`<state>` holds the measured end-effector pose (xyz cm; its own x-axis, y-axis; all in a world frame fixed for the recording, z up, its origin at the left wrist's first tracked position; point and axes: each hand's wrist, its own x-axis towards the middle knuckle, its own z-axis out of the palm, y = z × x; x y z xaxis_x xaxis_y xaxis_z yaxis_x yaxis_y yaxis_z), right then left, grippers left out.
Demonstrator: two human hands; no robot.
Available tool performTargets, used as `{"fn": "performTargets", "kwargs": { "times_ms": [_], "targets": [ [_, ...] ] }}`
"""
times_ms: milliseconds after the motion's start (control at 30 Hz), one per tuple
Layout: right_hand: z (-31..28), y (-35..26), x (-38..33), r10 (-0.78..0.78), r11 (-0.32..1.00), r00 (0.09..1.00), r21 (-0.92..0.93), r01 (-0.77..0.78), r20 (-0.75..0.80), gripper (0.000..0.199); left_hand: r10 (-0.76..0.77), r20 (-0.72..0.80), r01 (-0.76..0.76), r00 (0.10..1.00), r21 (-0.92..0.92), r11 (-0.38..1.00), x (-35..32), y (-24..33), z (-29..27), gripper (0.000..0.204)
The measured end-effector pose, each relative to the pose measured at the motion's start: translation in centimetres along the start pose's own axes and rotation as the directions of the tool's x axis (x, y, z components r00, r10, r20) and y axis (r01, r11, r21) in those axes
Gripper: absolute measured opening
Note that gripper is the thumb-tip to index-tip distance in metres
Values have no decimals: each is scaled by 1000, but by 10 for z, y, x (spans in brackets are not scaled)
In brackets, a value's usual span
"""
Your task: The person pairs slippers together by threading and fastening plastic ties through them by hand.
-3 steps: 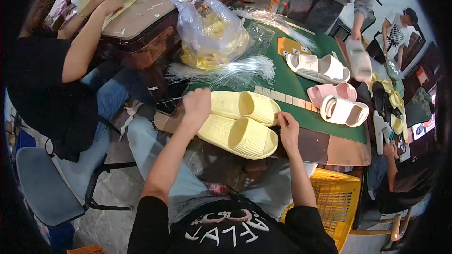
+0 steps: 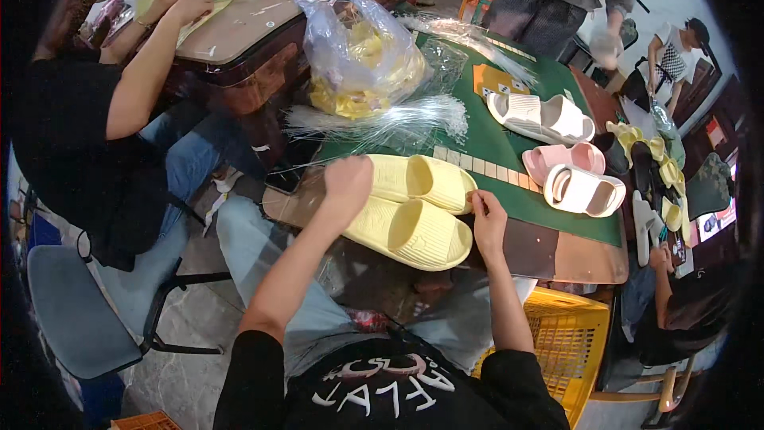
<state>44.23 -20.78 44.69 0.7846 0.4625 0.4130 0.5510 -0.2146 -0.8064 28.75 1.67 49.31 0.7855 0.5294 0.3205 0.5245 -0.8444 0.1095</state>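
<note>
A pair of pale yellow slide slippers lies side by side at the table's near edge, toes to the right: the far slipper [image 2: 434, 181] and the near slipper [image 2: 426, 235]. My left hand [image 2: 348, 189] is a closed fist over their heel ends; whatever it may hold is hidden. At the far slipper's toe, the thumb and fingers of my right hand [image 2: 488, 221] are pinched on its edge. A bundle of clear plastic strands [image 2: 382, 121] lies just beyond the slippers, beside a clear bag with yellow contents [image 2: 362, 56].
White slippers [image 2: 541, 115], pink slippers [image 2: 563, 161] and cream slippers [image 2: 583, 189] sit right on the green mat [image 2: 509, 203], past a row of pale tiles [image 2: 485, 169]. A yellow crate [image 2: 565, 342] stands below right. Co-workers are left, at the far side and right.
My left fist has moved a little to the right and nearer over the heel ends. My right hand stays at the toe. A far co-worker's hand has lifted a slipper away from the table.
</note>
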Motion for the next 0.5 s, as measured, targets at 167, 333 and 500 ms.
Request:
{"fn": "performTargets", "kwargs": {
  "times_ms": [167, 333, 500],
  "targets": [
    [-1, -10, 0, -167, 968, 986, -190, 166, 11, 16, 94, -62, -95, 994, -7, 995, 11, 42, 18, 9],
    [1, -10, 1, -234, 950, 971, -205, 237, 39, 27, 292, 254, -222, 922, -272, 936, 43, 62, 29, 14],
    [0, -5, -1, -277, 910, 959, -305, 282, 59, 17, 315, 317, -159, 895, -432, 887, 44, 64, 27, 18]
  ]
}}
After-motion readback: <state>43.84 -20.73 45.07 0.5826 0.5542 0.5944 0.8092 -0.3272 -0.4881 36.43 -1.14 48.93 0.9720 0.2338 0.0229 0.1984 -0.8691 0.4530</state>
